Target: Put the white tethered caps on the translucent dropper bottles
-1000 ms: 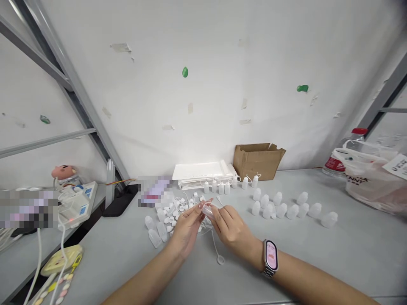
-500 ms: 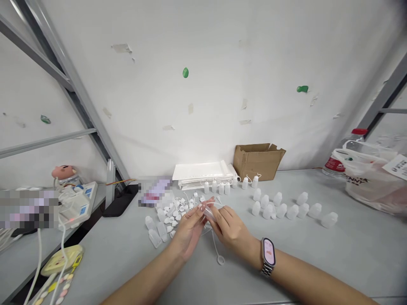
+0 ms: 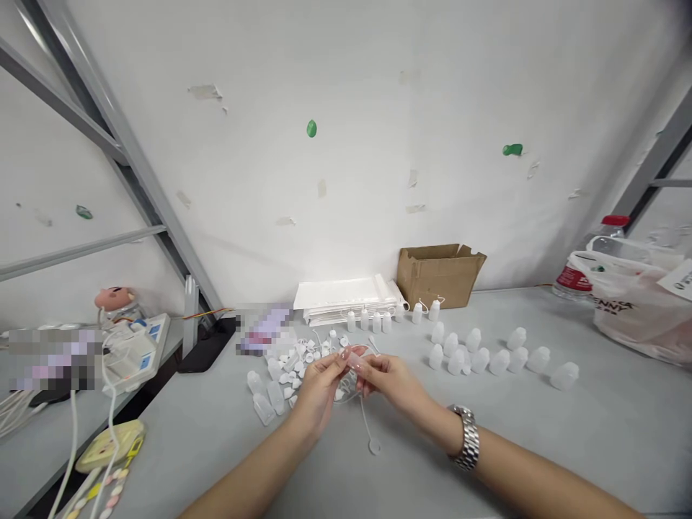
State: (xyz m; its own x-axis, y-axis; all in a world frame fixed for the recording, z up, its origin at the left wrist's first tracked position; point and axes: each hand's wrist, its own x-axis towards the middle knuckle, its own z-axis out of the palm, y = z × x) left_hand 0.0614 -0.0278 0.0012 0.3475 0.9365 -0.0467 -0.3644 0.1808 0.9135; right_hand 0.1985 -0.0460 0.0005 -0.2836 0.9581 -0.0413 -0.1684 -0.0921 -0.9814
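My left hand (image 3: 318,389) pinches one end of a small translucent plastic bottle (image 3: 355,360) above the table. The fingers of my right hand (image 3: 393,383) close on its other end, hiding much of it. A thin white strap (image 3: 366,419) hangs below my hands and ends in a ring near the table. Behind and left of my left hand lies a pile of small white caps (image 3: 295,367), some with straps. Beside the pile are several loose translucent bottles (image 3: 263,407).
Uncapped-looking bottles (image 3: 479,360) stand grouped to the right. Bottles with white tops (image 3: 377,321) line up before a white stack (image 3: 340,297) and a cardboard box (image 3: 440,277). A plastic bag (image 3: 630,310) sits far right; a power strip (image 3: 141,346) is at left.
My right hand has turned and shifted its grip on the bottle, fingers now pinching its end. The watch face has rotated out of sight. The view has moved slightly.
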